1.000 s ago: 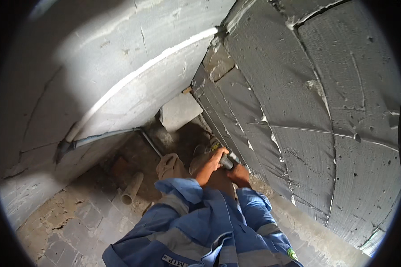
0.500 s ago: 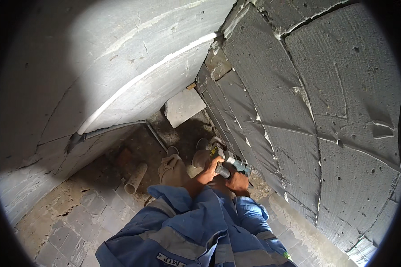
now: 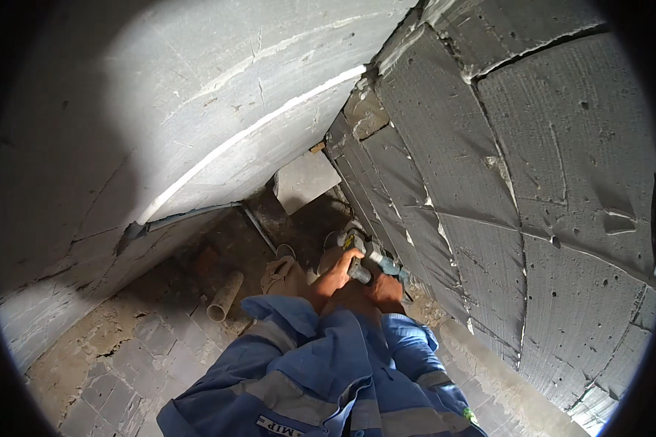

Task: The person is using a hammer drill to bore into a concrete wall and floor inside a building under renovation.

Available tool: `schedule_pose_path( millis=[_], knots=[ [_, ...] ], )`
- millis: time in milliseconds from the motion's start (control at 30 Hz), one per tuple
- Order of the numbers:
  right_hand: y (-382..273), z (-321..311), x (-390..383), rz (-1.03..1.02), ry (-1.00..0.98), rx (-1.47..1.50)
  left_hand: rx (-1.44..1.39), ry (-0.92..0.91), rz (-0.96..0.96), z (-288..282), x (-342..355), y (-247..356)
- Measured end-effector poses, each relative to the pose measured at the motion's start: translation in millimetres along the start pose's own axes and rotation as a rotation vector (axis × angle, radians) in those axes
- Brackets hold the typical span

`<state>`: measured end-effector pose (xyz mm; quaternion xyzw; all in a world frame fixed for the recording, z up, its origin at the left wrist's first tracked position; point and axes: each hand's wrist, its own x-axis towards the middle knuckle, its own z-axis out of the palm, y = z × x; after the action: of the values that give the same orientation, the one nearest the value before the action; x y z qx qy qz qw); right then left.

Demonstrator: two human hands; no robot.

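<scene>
Rough grey aerated-block wall (image 3: 532, 189), pitted, with ragged mortar joints. Cracked grey stone-tiled floor (image 3: 124, 364). Short pale plastic pipe stub (image 3: 224, 296) lying there. Low beside the wall, compact teal-and-grey power tool (image 3: 375, 260), gripped by left hand (image 3: 340, 271) and right hand (image 3: 386, 290).

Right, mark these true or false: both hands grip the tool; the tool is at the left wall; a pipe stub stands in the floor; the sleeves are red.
Both the left hand and right hand grip the small grey-and-teal power tool: true.
The tool is at the left wall: false, it is by the grey block wall on the right.
A pale pipe stub sticks from the floor: true.
The sleeves are red: false, the blue sleeves have grey bands.
</scene>
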<state>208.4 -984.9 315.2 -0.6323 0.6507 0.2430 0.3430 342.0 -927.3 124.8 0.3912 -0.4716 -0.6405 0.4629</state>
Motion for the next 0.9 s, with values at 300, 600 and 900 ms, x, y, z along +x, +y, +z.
schedule_pose_path(
  millis=[300,600,900],
  knots=[
    [1,-18,32,0.075,0.014,0.000,0.396,0.141,0.059,-3,49,78],
    [18,-16,41,0.096,0.042,0.088,0.303,0.038,0.145,1,71,54],
    [19,6,35,0.082,0.111,0.082,-0.480,0.348,-0.710,15,77,30]
  ],
)
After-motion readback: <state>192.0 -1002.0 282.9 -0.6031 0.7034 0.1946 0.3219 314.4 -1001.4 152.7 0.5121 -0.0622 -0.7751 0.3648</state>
